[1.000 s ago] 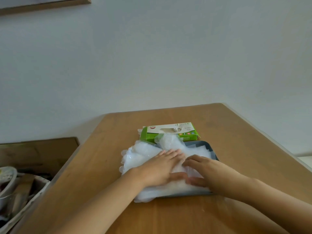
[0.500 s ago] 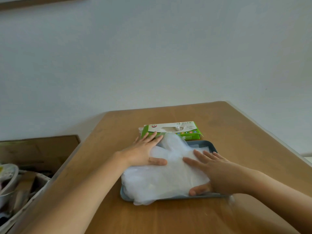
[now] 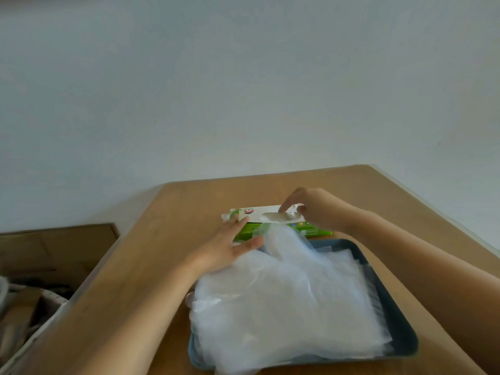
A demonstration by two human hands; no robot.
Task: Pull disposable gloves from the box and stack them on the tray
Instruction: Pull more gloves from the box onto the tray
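So the right hand (image 3: 305, 212) is up at the slot in the top of the flat green-and-white cardboard glove box (image 3: 257, 212), thumb and forefinger pinched on a little white tuft of glove (image 3: 294, 207) poking out of it. At least that's how it reads, that spot is a bit smeary. The left hand (image 3: 230, 247) is flat with fingers straight, lying against the box's left front end, thumb just beside the far edge of the pile and holding nothing. My guess is it's there to keep the box from lifting. The heap of thin clear plastic gloves (image 3: 284, 299) sits on the dark blue-grey rectangular tray (image 3: 405, 336), spilling over its near-left rim toward the wooden desk (image 3: 162, 266). What matters for the pull: the box lies just past the tray's far edge with its long axis running left to right, slot the same way. The pinch is at the slot's right end, so the right hand is the one on it and the heap lies back toward the person from there. I reckon the glove wants to come up and out, then toward the body onto the heap.
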